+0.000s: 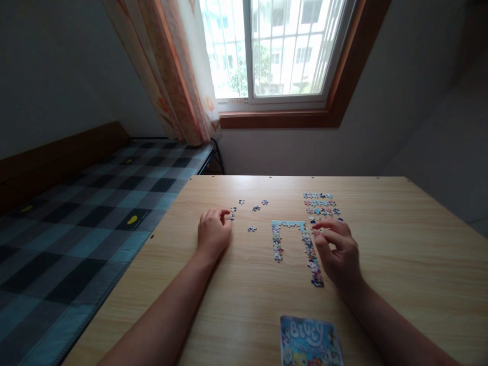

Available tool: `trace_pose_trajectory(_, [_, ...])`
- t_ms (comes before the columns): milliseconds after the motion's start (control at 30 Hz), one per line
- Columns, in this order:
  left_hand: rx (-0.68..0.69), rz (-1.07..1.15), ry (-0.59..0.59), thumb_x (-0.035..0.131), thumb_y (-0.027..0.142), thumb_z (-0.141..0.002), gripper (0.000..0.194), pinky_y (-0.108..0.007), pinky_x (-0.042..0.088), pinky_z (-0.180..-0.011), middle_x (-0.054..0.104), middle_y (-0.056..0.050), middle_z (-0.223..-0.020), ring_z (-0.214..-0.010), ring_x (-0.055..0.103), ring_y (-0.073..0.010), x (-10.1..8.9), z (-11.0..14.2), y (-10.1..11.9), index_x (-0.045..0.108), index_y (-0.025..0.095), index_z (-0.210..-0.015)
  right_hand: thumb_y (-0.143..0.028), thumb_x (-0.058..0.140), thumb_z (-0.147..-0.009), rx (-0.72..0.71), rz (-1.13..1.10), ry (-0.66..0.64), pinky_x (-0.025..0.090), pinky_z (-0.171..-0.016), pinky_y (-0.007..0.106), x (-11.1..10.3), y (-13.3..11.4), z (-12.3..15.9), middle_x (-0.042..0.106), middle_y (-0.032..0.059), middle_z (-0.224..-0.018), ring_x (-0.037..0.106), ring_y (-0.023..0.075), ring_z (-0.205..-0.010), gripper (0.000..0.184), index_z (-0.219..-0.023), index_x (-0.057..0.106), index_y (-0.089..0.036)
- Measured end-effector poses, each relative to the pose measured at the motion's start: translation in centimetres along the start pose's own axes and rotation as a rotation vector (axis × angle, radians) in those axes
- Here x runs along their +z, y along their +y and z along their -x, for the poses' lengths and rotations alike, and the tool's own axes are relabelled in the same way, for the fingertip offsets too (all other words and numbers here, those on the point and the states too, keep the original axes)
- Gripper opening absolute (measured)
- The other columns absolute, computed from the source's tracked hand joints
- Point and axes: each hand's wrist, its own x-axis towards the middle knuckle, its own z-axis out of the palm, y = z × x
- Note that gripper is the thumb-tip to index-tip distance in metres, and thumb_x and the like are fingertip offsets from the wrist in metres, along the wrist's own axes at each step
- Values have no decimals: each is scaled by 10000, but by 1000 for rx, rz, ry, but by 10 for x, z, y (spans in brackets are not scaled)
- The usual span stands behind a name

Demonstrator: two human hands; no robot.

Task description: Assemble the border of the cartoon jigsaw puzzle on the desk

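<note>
Wooden table (412, 269); left hand (214, 231) near pieces (233, 209); right hand (340, 249) beside puzzle border (313, 261).

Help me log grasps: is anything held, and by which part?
Cannot tell: the left hand is at puzzle pieces, the right hand beside the puzzle border; neither grip shows clearly.

Smooth wood-grain table (404, 264), card-like puzzle border (290, 223), cloth curtain (168, 61)
</note>
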Motion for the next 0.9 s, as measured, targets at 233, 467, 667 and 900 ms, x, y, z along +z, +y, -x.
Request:
trace_pose_trajectory(233, [13,-70,-31,545,164,-785,310,-399,466,-951,711,-76,-995,-991,586,-273,0,2,3,744,192,-1021,-155,586,-884,1,0,-5,461,-892,438,0,0,-1,671,46,-877,588,230,-925,254,-645,639,-219])
trace_pose_trajectory(467, [5,-75,-31,539,185,-803,295,-403,466,-953,709,-77,-998,-1000,582,-273,0,2,2,745,194,-1013,-149,595,-872,-3,-9,-3,461,-906,434,0,0,-1,666,47,-876,590,227,-920,258,-626,633,-214])
trace_pose_trajectory(667, [5,-74,-39,537,188,-799,298,-394,453,-956,704,-77,-991,-1001,580,-275,-1,2,4,743,200,-1013,-149,598,-866,4,-11,-3,466,-908,443,0,1,0,670,48,-878,592,234,-931,251,-629,636,-219])
trace_pose_trajectory(900, [13,-72,-50,562,208,-794,279,-406,441,-957,692,-73,-993,-1006,565,-287,-3,3,6,766,247,-981,-151,595,-872,6,1,-12,467,-906,452,0,0,-1,673,49,-885,588,238,-932,254,-633,637,-225])
